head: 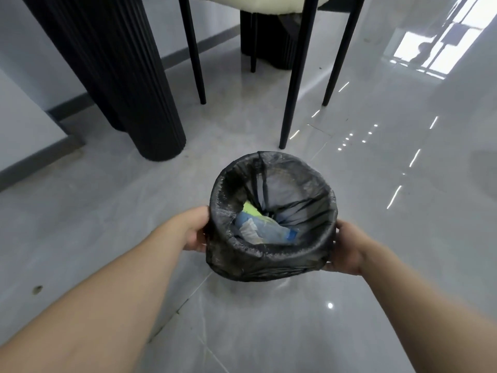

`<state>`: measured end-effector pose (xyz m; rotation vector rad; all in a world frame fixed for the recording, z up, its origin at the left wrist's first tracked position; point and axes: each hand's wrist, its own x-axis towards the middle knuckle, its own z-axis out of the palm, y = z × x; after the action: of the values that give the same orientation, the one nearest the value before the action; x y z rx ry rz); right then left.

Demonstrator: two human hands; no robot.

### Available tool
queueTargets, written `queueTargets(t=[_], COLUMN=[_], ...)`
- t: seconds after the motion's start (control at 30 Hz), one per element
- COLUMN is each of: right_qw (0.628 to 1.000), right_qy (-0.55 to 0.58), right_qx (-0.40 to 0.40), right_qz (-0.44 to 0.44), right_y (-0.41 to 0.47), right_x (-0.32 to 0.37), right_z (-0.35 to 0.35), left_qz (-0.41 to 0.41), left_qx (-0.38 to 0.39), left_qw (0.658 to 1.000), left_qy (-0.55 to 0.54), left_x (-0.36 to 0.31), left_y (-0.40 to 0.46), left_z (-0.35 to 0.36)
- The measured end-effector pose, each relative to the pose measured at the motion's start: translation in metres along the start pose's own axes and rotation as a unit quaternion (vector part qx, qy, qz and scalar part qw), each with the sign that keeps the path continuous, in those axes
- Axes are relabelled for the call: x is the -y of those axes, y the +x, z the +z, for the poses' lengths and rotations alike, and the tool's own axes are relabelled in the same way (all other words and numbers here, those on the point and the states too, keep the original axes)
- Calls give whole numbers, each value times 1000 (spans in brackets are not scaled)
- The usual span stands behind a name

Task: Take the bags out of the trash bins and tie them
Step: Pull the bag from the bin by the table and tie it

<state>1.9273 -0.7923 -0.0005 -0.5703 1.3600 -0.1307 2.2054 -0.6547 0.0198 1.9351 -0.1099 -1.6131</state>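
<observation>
— The bag?
— Thin black plastic, crinkled, faintly shiny.
— The floor?
— Glossy grey tile, mirror-smooth.
— The column, upper left?
— Matt black, ribbed. Chair legs smooth black.

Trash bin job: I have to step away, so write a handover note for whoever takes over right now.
Left hand holds the left side of the trash bin; right hand holds its right side.
The bin is between the hands above the grey floor, near the chair.
The black bag is in the bin, folded over its rim, open, with rubbish inside.
Done: nothing on this bag.
Left: pull the bag out and tie it.
</observation>
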Motion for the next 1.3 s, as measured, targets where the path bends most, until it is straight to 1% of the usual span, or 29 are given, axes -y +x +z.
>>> queueTargets(t=[0.07,0.13,0.2,0.33,0.47,0.53,0.63,0.73,0.8,0.87,0.93,1.0,1.07,1.1,1.2,1.3], right_qw=[999,997,995,989,984,980,976,977,977,977,981,987,990,989,980,977], right_qy=[-34,-73,-91,-122,-154,-169,-177,-170,-182,-190,-175,-147,-119,-115,-149,-144], right_qx=[-11,-29,-46,-80,-61,-52,-46,-25,-16,-7,1,18,57,81,124,141], right_qz=[3,-9,-17,-35,-60,-87,-120,-125,-111,-95,-80,-65,-43,-37,-55,-64], right_y=[-2,-3,-6,-15,-28,-36,-47,-53,-55,-55,-54,-52,-51,-51,-53,-56], right_x=[3,8,14,24,41,51,66,76,78,78,79,80,80,79,77,79], right_z=[2,6,6,2,9,15,22,30,34,35,33,28,23,20,15,14], left_qz=[-22,-27,-21,-11,-7,-4,34,47,26,10,15,47,73,75,62,43], left_qx=[20,22,1,-58,-127,-143,-158,-149,-133,-116,-101,-79,-60,-58,-62,-65], left_qw=[999,999,1000,998,991,989,986,987,991,993,992,983,970,968,972,979], left_qy=[17,20,22,-11,-34,-29,-32,-33,-20,-31,-77,-159,-222,-231,-218,-189], left_x=[1,-6,-14,-22,-32,-38,-50,-57,-57,-56,-56,-56,-54,-53,-48,-48], left_y=[-1,-2,-7,-21,-33,-36,-39,-40,-42,-44,-45,-44,-44,-44,-45,-46], left_z=[5,7,7,3,-1,-1,2,4,4,2,-1,-5,-10,-12,-14,-14])
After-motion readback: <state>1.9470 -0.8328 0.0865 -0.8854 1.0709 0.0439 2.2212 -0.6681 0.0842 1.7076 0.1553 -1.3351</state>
